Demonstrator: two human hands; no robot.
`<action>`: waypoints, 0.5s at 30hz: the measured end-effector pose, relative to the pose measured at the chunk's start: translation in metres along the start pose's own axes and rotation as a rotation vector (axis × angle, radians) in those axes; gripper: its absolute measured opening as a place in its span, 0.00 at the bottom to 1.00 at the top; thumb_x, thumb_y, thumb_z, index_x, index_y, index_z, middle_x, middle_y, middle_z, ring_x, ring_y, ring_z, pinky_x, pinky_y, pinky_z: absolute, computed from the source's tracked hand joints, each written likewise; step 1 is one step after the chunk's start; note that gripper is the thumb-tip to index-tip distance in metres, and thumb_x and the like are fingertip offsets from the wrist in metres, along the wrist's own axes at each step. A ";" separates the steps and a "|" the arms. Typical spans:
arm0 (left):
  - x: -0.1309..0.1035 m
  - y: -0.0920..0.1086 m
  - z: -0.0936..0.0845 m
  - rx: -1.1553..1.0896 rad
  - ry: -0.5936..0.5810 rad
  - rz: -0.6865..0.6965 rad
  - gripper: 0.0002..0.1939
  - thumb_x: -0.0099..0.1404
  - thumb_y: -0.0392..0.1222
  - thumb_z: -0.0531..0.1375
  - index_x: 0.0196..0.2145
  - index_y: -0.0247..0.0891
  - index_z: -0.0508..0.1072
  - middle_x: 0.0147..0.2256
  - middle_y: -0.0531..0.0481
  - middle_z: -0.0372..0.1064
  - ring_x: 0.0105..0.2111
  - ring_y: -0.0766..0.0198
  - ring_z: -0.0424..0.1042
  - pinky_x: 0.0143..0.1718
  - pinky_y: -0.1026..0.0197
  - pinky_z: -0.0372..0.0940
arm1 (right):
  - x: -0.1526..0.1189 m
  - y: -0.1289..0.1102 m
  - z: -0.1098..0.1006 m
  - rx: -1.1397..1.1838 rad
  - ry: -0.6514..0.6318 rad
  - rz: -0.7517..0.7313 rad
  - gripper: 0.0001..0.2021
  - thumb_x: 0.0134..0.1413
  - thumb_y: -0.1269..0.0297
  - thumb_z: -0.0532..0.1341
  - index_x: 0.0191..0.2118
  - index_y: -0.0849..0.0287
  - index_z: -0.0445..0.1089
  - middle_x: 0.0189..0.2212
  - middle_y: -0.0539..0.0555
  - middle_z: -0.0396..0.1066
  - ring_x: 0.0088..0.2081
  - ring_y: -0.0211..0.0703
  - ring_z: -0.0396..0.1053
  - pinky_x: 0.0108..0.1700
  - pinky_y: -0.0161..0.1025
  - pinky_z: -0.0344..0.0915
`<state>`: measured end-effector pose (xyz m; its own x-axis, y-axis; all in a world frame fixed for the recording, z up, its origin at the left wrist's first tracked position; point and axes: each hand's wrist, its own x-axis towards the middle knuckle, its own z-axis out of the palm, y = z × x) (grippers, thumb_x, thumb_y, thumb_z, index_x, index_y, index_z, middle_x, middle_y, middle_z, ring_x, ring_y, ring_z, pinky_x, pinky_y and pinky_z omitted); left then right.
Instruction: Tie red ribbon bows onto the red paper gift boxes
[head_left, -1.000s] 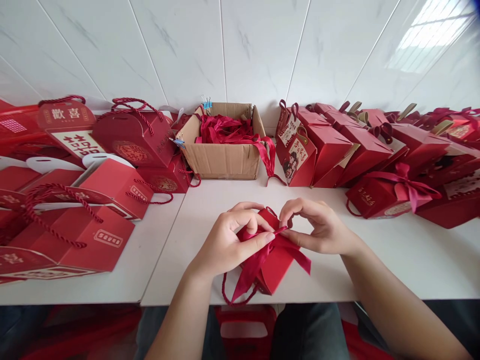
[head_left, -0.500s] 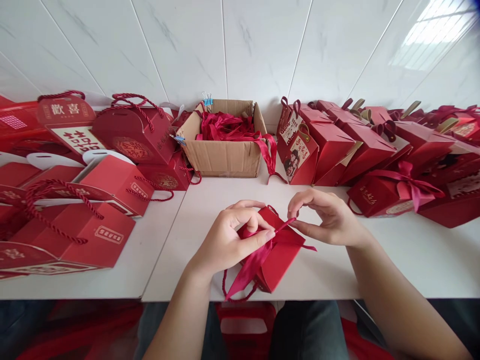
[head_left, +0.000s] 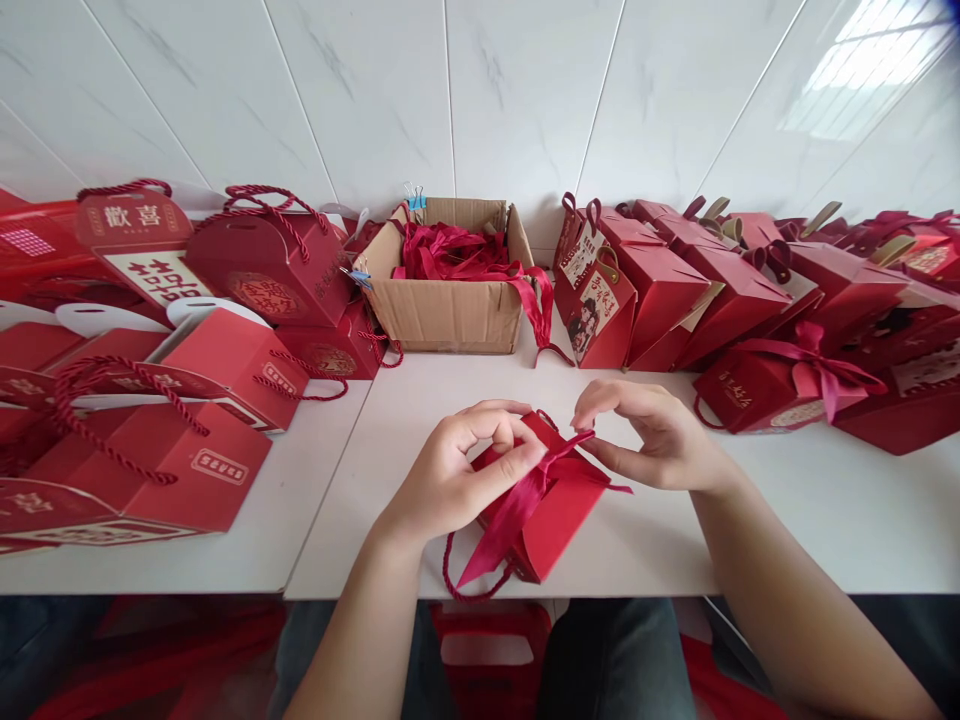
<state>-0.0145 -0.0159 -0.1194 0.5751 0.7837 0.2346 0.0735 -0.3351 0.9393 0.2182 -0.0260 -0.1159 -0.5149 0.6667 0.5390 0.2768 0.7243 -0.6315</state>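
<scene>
A small red box (head_left: 562,520) lies on the white table in front of me, with a dark red cord handle (head_left: 480,592) hanging toward the table's front edge. Across its top runs a crimson ribbon (head_left: 514,520) with a loop at the knot and one long tail toward me. On the box's left side, my left hand (head_left: 469,465) pinches the ribbon between thumb and forefinger near the knot. At the right, my right hand (head_left: 652,435) has thumb and forefinger closed on the ribbon loop's end. The fingertips partly cover the ribbon.
Behind the box stands a cardboard box (head_left: 446,315) heaped with crimson ribbons (head_left: 450,252), one trailing over its right side. Red gift boxes (head_left: 150,460) crowd the left, and more red boxes (head_left: 720,290) line the back right. A ribbon-tied box (head_left: 757,390) sits nearer on the right.
My left thumb and fingertips have shifted slightly up and away from the knot, showing more of it. The ribbon between my hands looks looser and wider. My right hand has hardly moved.
</scene>
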 end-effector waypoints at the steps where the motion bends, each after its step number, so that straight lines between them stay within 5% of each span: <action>1: 0.000 0.000 0.000 -0.014 0.000 -0.006 0.15 0.66 0.42 0.57 0.22 0.40 0.60 0.38 0.46 0.75 0.56 0.56 0.65 0.55 0.52 0.60 | 0.001 -0.001 0.001 -0.006 -0.016 -0.020 0.10 0.54 0.78 0.59 0.40 0.58 0.69 0.32 0.55 0.72 0.34 0.40 0.69 0.36 0.39 0.68; 7: 0.000 -0.001 -0.001 -0.017 0.013 -0.048 0.14 0.67 0.45 0.56 0.25 0.39 0.67 0.46 0.47 0.72 0.57 0.58 0.62 0.56 0.59 0.57 | 0.004 -0.004 0.010 0.013 -0.076 -0.075 0.14 0.54 0.78 0.60 0.45 0.60 0.71 0.39 0.58 0.72 0.41 0.42 0.70 0.42 0.40 0.69; 15: 0.001 -0.001 0.001 -0.056 0.042 -0.103 0.16 0.68 0.48 0.54 0.26 0.38 0.69 0.48 0.47 0.69 0.55 0.57 0.65 0.55 0.58 0.58 | 0.003 -0.008 0.023 -0.030 -0.072 -0.084 0.19 0.58 0.78 0.55 0.53 0.57 0.70 0.34 0.56 0.69 0.34 0.39 0.67 0.35 0.38 0.68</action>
<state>-0.0133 -0.0155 -0.1204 0.5322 0.8341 0.1449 0.0840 -0.2224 0.9713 0.1959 -0.0340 -0.1227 -0.5935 0.5900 0.5474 0.2537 0.7827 -0.5684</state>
